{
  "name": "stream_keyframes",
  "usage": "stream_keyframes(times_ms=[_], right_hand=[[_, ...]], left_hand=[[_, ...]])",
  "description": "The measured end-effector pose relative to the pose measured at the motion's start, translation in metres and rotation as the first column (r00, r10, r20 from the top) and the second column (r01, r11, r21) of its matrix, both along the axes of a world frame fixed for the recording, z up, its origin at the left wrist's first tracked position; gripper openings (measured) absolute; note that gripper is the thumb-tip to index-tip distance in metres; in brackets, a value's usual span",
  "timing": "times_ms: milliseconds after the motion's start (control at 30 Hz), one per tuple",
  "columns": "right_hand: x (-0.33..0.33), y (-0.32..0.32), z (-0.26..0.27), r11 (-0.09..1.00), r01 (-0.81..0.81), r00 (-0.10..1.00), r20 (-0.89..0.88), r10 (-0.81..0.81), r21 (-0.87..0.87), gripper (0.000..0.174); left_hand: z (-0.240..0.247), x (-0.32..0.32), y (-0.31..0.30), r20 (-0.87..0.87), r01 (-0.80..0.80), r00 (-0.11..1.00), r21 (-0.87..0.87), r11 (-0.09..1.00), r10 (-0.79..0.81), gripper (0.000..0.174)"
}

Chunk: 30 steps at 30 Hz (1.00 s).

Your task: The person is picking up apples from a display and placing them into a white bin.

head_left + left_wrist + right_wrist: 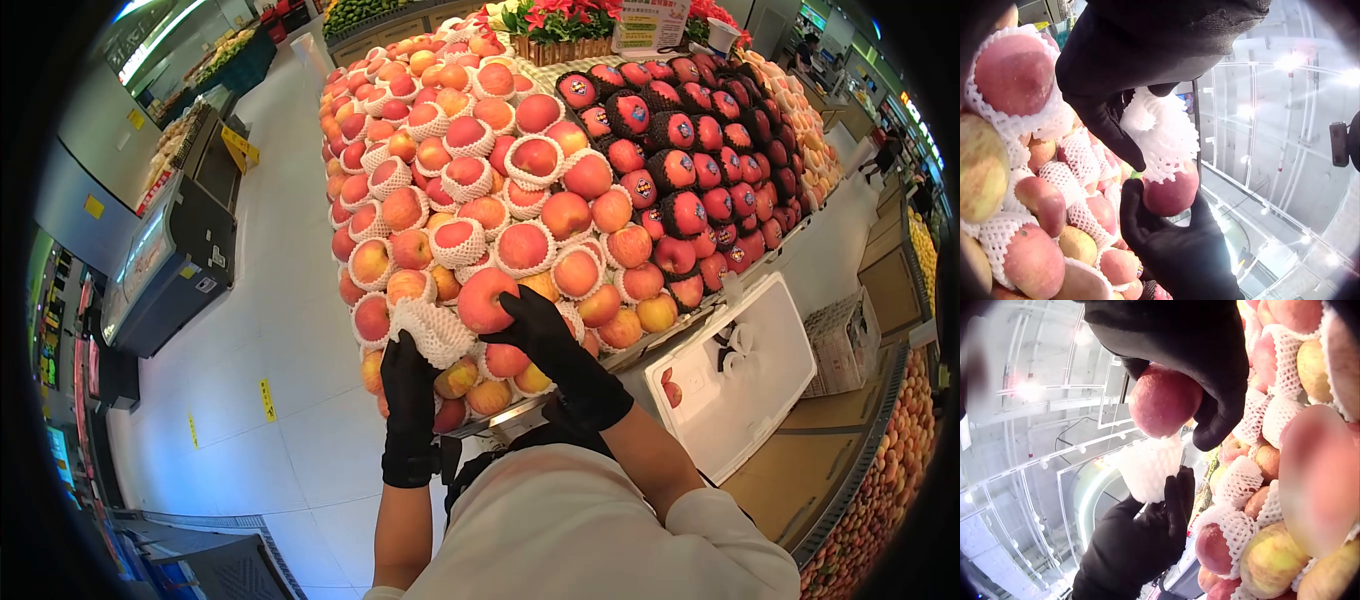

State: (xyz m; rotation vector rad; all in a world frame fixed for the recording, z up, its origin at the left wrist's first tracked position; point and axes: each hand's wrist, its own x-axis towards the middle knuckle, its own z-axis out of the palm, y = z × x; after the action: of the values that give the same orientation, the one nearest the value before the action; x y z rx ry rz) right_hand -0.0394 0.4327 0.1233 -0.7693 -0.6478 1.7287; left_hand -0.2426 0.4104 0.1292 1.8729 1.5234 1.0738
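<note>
Both hands wear black gloves and meet over the near edge of the apple display. My right hand [540, 325] grips a red apple [487, 300], thumb and fingers curled round its side. My left hand [408, 385] pinches a white foam net sleeve [435, 333] just left of that apple. In the right wrist view the foam sleeve [1150, 465] sits right at the apple's [1165, 401] lower end. The left wrist view has the sleeve [1160, 134] overlapping one end of the apple [1172, 192].
Many apples [470, 137], several in foam nets, are heaped beneath and beyond the hands. Dark red apples in black nets [690, 170] stand in rows to the right. A white bin [770, 350] with one apple [672, 388] is at the right. Floor [290, 440] lies left.
</note>
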Motion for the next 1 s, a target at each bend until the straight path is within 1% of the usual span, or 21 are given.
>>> stream_keyframes(times_ms=[33, 67, 100, 133, 167, 200, 233, 267, 333, 400, 467, 500, 567, 667, 733, 767, 800, 867, 900, 933, 1000], right_hand=[[0.002, -0.001, -0.004, 0.996, 0.003, 0.994, 0.109, -0.013, 0.092, 0.051], [0.003, -0.002, -0.008, 0.984, 0.005, 0.976, 0.214, -0.044, 0.180, 0.050], [0.004, -0.001, -0.003, 0.996, 0.018, 0.996, 0.080, -0.025, 0.085, 0.049], [0.004, -0.001, -0.001, 1.000, 0.016, 0.998, -0.056, -0.016, -0.007, 0.048], [0.001, 0.000, -0.007, 0.999, 0.037, 0.999, -0.028, -0.038, -0.037, 0.042], [-0.001, 0.000, -0.008, 0.997, 0.061, 0.997, -0.048, -0.063, -0.046, 0.043], [-0.003, -0.001, -0.008, 0.995, 0.082, 0.994, -0.069, -0.086, -0.057, 0.043], [-0.006, 0.000, -0.009, 0.992, 0.103, 0.990, -0.091, -0.109, -0.068, 0.044], [-0.004, -0.001, -0.009, 0.967, 0.068, 0.959, 0.251, -0.132, 0.247, 0.049], [-0.005, -0.001, -0.005, 0.936, 0.013, 0.887, 0.429, -0.174, 0.351, 0.053], [-0.007, 0.000, 0.009, 0.951, 0.025, 0.832, 0.521, -0.190, 0.307, 0.055], [-0.009, 0.001, 0.019, 0.954, 0.032, 0.783, 0.586, -0.209, 0.298, 0.056], [-0.012, 0.009, 0.049, 0.938, 0.041, 0.568, 0.765, -0.305, 0.344, 0.054], [-0.013, 0.032, 0.069, 0.900, 0.062, 0.751, 0.574, -0.327, 0.432, 0.071], [-0.012, 0.037, 0.061, 0.880, -0.059, 0.618, 0.710, -0.338, 0.471, 0.081], [-0.012, 0.035, 0.052, 0.879, -0.090, 0.543, 0.763, -0.351, 0.468, 0.082], [-0.013, 0.032, 0.048, 0.879, -0.123, 0.463, 0.810, -0.360, 0.460, 0.084], [-0.019, 0.022, 0.044, 0.935, -0.035, 0.598, 0.758, -0.262, 0.352, 0.075], [-0.018, 0.028, 0.015, 0.915, -0.052, 0.609, 0.738, -0.289, 0.401, 0.078], [-0.017, 0.032, 0.004, 0.888, -0.067, 0.619, 0.717, -0.320, 0.455, 0.081], [-0.015, 0.029, -0.003, 0.838, -0.148, 0.595, 0.724, -0.348, 0.525, 0.076]], left_hand=[[-0.006, -0.007, 0.000, -0.029, 0.006, 1.000, 0.021, 1.000, -0.006, 0.034], [-0.011, -0.012, 0.001, 0.194, -0.001, 0.981, -0.077, 0.997, 0.016, 0.035], [-0.011, -0.014, 0.002, 0.404, 0.012, 0.913, -0.174, 0.985, 0.060, 0.036], [-0.009, -0.014, 0.003, 0.588, 0.043, 0.799, -0.263, 0.964, 0.125, 0.038], [-0.005, -0.014, 0.001, 0.737, 0.053, 0.632, -0.349, 0.935, 0.239, 0.041], [-0.009, -0.017, 0.003, 0.603, 0.007, 0.780, -0.275, 0.961, 0.167, 0.040], [-0.017, -0.025, 0.003, 0.434, -0.024, 0.895, -0.192, 0.981, 0.107, 0.039], [-0.023, -0.030, 0.003, 0.239, -0.038, 0.969, -0.102, 0.994, 0.062, 0.038], [-0.027, -0.031, 0.005, 0.426, -0.034, 0.900, -0.147, 0.989, 0.095, 0.039], [-0.028, -0.033, 0.004, 0.467, -0.031, 0.878, -0.153, 0.988, 0.100, 0.041], [-0.027, -0.037, 0.003, 0.371, -0.035, 0.926, -0.119, 0.992, 0.077, 0.043], [-0.026, -0.039, 0.002, 0.377, -0.023, 0.924, -0.120, 0.993, 0.067, 0.037], [-0.022, -0.040, 0.001, 0.390, 0.002, 0.920, -0.116, 0.993, 0.043, 0.038], [-0.022, -0.046, 0.003, 0.177, -0.007, 0.984, -0.052, 0.999, 0.016, 0.036], [-0.012, -0.043, 0.002, 0.430, -0.024, 0.895, -0.210, 0.977, 0.114, 0.032], [-0.009, -0.041, 0.004, 0.543, -0.014, 0.821, -0.284, 0.959, 0.173, 0.034], [-0.015, -0.041, 0.009, 0.491, -0.017, 0.862, -0.223, 0.975, 0.127, 0.033], [-0.033, -0.046, 0.008, 0.361, -0.017, 0.930, -0.121, 0.993, 0.060, 0.035], [-0.030, -0.046, 0.005, 0.451, -0.004, 0.888, -0.186, 0.983, 0.089, 0.033], [-0.023, -0.043, 0.005, 0.536, 0.016, 0.836, -0.242, 0.970, 0.119, 0.032], [-0.016, -0.040, 0.003, 0.591, 0.034, 0.793, -0.283, 0.959, 0.146, 0.031]])
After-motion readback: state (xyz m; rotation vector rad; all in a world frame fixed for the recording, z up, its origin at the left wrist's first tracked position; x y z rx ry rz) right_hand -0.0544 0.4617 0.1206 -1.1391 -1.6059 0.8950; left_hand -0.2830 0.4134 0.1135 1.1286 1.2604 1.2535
